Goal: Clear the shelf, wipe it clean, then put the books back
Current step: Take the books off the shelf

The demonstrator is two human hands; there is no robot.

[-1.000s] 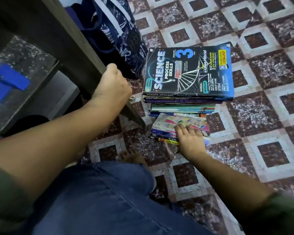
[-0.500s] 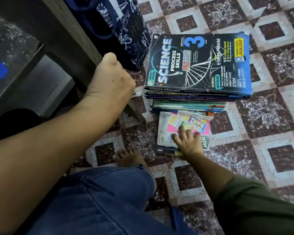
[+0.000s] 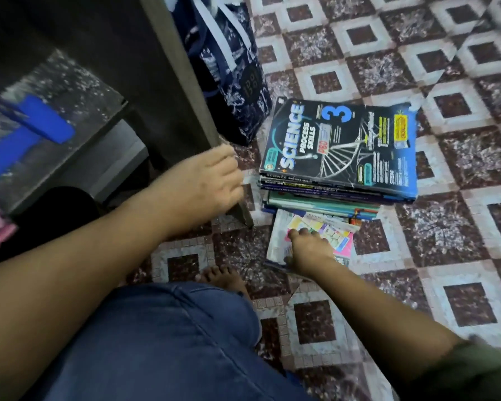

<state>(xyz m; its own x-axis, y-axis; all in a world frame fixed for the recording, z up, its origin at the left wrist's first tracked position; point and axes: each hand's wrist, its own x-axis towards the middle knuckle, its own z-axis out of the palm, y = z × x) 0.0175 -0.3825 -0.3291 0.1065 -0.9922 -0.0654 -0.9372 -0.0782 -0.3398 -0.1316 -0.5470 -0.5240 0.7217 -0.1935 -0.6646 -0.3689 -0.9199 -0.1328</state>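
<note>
Two piles of books sit on the floor, off the shelf. The taller pile (image 3: 324, 198) is topped by a dark blue "Science Process Skills 3" workbook (image 3: 339, 146), lying flat and overhanging the books beneath it. Just in front, touching the pile's near side, lies a low pile with a pink and yellow paperback (image 3: 339, 238) uppermost. The right hand (image 3: 307, 253) rests on that paperback, fingers spread flat over the cover and thumb at its near left edge (whether the thumb hooks under cannot be told); nothing is pinched. The left hand (image 3: 211, 178) grips the dark wooden upright panel (image 3: 168, 82) of the shelf unit low down, fingers curled round its front edge. Left of the panel, a speckled grey shelf board (image 3: 70, 91) carries a blurred bright blue object (image 3: 32, 125). A navy patterned fabric bag (image 3: 229, 68) stands against the panel's far side, just beside the tall pile. A bare foot (image 3: 223, 279) and a knee in blue denim (image 3: 156, 342) fill the near ground. Maroon and white patterned floor tiles (image 3: 460, 227) run under everything.
</note>
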